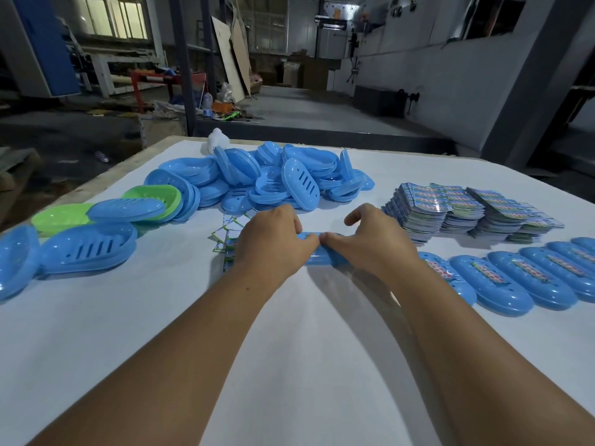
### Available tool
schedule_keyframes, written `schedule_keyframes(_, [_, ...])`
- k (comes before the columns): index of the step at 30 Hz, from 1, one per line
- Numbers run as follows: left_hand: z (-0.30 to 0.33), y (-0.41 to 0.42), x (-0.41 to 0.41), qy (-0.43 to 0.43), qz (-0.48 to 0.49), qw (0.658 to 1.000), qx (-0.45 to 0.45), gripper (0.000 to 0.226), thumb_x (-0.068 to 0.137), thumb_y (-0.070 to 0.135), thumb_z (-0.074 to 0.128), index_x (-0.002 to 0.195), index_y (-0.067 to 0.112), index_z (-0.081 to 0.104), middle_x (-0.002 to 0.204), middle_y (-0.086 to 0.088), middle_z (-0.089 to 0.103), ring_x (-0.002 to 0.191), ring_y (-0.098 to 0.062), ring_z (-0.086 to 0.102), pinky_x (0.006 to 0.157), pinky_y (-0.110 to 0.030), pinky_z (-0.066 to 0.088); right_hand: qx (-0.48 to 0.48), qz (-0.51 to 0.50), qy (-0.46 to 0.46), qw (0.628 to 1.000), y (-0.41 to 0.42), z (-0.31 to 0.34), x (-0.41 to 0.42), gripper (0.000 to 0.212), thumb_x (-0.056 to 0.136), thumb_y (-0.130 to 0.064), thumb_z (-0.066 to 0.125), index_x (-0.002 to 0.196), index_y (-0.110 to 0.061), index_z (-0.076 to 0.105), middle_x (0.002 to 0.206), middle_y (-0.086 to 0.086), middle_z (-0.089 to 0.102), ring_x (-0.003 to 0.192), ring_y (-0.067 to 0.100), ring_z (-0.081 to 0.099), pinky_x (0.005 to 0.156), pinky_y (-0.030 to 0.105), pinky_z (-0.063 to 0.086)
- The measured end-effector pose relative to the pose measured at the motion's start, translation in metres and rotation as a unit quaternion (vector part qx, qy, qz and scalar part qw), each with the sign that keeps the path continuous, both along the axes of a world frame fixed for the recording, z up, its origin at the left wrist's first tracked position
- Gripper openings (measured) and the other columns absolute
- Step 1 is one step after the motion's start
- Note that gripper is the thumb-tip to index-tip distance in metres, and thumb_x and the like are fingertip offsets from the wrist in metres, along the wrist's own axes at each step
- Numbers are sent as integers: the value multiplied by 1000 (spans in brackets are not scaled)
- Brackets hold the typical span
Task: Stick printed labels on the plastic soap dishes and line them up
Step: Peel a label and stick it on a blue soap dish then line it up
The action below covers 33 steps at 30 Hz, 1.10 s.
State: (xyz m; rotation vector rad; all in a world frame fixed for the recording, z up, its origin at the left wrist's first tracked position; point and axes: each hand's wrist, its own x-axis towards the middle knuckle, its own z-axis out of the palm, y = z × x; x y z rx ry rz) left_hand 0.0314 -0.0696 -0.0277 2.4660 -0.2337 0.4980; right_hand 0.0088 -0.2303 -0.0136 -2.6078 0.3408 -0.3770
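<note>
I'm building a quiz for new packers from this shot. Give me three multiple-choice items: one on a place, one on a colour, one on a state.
1. Where does the row of labelled dishes lie?
A. On the person's right
B. On the person's left
C. On the floor

2. What colour, besides blue, shows among the unlabelled dishes?
A. Red
B. Green
C. Yellow

3. What are the hands doing?
A. Resting flat on the table
B. Lifting a label stack
C. Both pressing on one blue dish

Answers: 1 A, the row runs along the table's right side. 2 B, green dishes lie at the left. 3 C, the left hand and right hand meet on the blue dish.
</note>
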Motion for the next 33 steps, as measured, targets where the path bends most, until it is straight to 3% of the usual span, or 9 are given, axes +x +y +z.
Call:
schedule_keyframes(5, [1, 4, 5, 1, 24, 999, -40, 29, 91, 54, 56, 88, 25, 56, 87, 2, 64, 83, -25, 60, 70, -35, 48, 26, 120, -29, 992, 1, 2, -3, 48, 86, -49, 70, 129, -31, 61, 128, -9, 62, 110, 12, 58, 85, 27, 43])
schedule_keyframes(7, [3, 5, 5, -14, 27, 998, -56, 27, 95, 51, 51, 86, 25, 54, 83, 2, 64, 81, -26, 59, 70, -37, 48, 27, 187, 12, 982, 6, 7, -10, 54, 80, -53, 71, 131, -39, 61, 127, -15, 63, 108, 9, 59, 88, 28, 46])
schedule_keyframes(10, [3, 6, 5, -30, 25, 998, -59, 26, 97, 48, 49, 84, 25, 53, 79, 3, 62, 78, -26, 57, 65, -35, 42, -58, 229, 54, 970, 13, 12, -18, 55, 74, -52, 71, 127, -48, 60, 111, -22, 62, 98, 10, 59, 88, 32, 48])
schedule_keyframes(14, [2, 6, 5, -26, 28, 998, -51, 26, 97, 47, 50, 86, 25, 56, 80, 3, 63, 78, -26, 58, 66, -35, 46, -171, 158, 66, 970, 7, 24, -29, 55, 71, -70, 63, 121, -50, 59, 108, -21, 58, 91, 11, 51, 84, 33, 47])
schedule_keyframes(19, [1, 3, 3, -19, 22, 998, -52, 25, 94, 47, 54, 85, 24, 60, 82, 4, 67, 80, -26, 60, 69, -35, 49, -182, 95, 171, 964, -16, 32, -45, 67, 60, -83, 64, 106, -34, 59, 91, -14, 58, 88, 17, 60, 62, 30, 43])
schedule_keyframes(24, [1, 3, 4, -12, 24, 999, -42, 24, 94, 47, 55, 84, 26, 58, 82, 6, 66, 79, -22, 59, 68, -32, 45, -152, 46, 204, 966, -32, 38, -49, 70, 56, -82, 70, 92, -21, 69, 89, -2, 70, 81, 17, 65, 73, 32, 53])
schedule_keyframes(27, [1, 4, 5, -4, 23, 999, -40, 23, 94, 46, 56, 82, 27, 57, 81, 7, 65, 78, -22, 58, 66, -31, 42, -147, 31, 191, 970, -39, 38, -48, 64, 62, -68, 77, 102, -19, 68, 95, -3, 69, 86, 18, 65, 75, 33, 53])
schedule_keyframes(30, [1, 4, 5, -1, 25, 999, -36, 23, 94, 46, 56, 82, 27, 56, 80, 8, 63, 78, -21, 58, 66, -31, 42, -141, 30, 175, 974, -45, 36, -43, 52, 70, -44, 81, 116, -29, 64, 113, -5, 65, 98, 22, 62, 81, 34, 52])
schedule_keyframes(33, [1, 5, 5, 0, 26, 999, -31, 21, 94, 45, 57, 83, 27, 57, 79, 9, 62, 79, -21, 59, 67, -32, 44, -126, 27, 169, 977, -52, 33, -38, 46, 79, -24, 76, 121, -37, 60, 117, -5, 62, 96, 22, 57, 80, 32, 48])
